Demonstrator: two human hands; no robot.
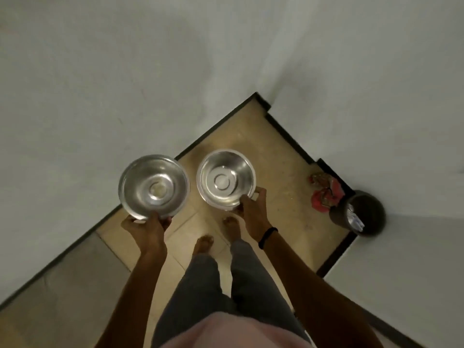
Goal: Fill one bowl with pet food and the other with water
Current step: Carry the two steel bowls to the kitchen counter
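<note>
1. Head view: our left hand (144,228) grips the left bowl (153,187) by its near rim, and our right hand (251,207) pinches the right bowl (226,180) the same way.
2. Each bowl sits forward of its hand, level. The two are just apart, and neither looks filled.
3. Walls close in ahead, a bin (364,214) stands to the right, and bare floor (251,136) lies beneath.

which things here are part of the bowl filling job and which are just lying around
For the job:
- left steel bowl, held at its near rim by the left hand
- right steel bowl, held at its near rim by the right hand

Just lying about:
- red crumpled thing on the floor by the wall
- dark bin beside it, white scraps inside
</note>
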